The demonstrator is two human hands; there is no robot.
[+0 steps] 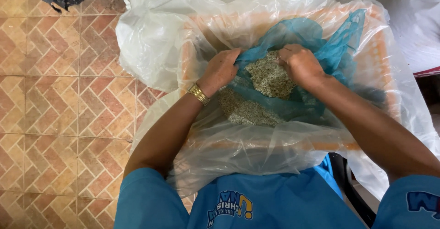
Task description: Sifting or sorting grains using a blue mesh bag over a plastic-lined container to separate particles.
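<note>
Patterned floor tiles (59,100) are seen at frame left, while at centre the teal bag (321,50) of grain (268,77), inside a clear liner (151,41), is gripped by left hand (222,68) and right hand (300,64), best held evenly to avoid spills.

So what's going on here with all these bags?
A person in a blue shirt has both hands in a teal plastic bag of small pale grains. The left hand and the right hand each grip the bag's edge, holding its mouth apart. The bag sits inside a large clear plastic liner over an orange crate, on a tiled floor.
</note>
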